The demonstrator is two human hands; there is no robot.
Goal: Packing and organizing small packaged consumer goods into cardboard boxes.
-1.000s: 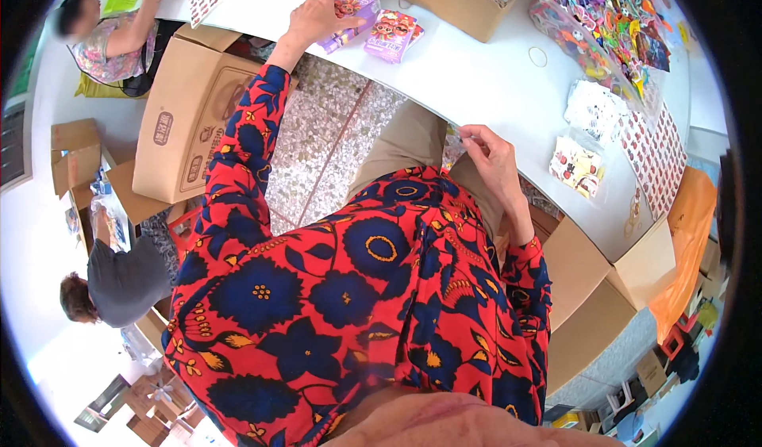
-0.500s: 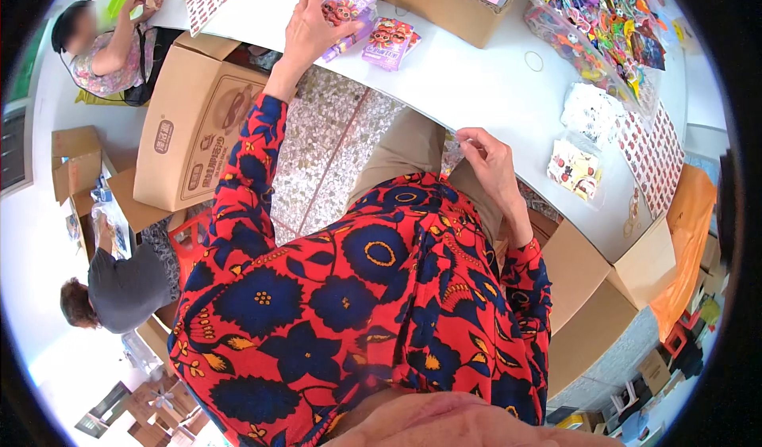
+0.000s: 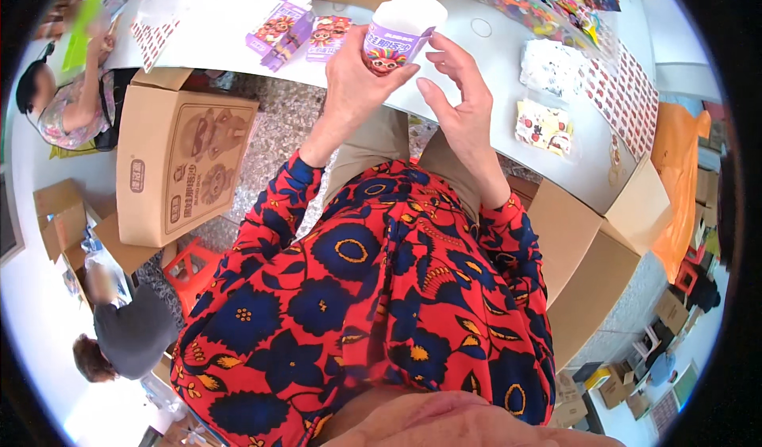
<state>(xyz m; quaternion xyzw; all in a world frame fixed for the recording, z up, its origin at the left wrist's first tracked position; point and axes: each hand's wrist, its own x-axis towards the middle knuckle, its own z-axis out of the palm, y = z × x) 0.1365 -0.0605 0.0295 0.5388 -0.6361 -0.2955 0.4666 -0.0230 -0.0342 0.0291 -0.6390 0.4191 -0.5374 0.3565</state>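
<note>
My left hand (image 3: 349,86) grips a small purple-and-white carton (image 3: 389,46) with a cartoon figure on its front, held upright above the table's near edge. The carton's white top flap stands raised. Close by its right side is my right hand (image 3: 464,98), thumb and fingers apart. Its index fingertip reaches the carton's upper right edge; whether it touches cannot be told. Left of the carton, more purple cartons (image 3: 278,33) lie in a small pile on the table. Red-and-purple printed cards (image 3: 327,36) lie between that pile and my left hand.
The white table (image 3: 508,58) also bears a clear bin of colourful trinkets (image 3: 540,11), white sachets (image 3: 552,68), a bag of yellowish packets (image 3: 544,126) and a sticker sheet (image 3: 623,94). Large cardboard boxes (image 3: 178,169) flank me. Two people (image 3: 67,102) are at the left.
My left hand has come rightward from the pile with a purple carton in it. My right hand has risen from the table edge to beside the carton. The view has shifted.
</note>
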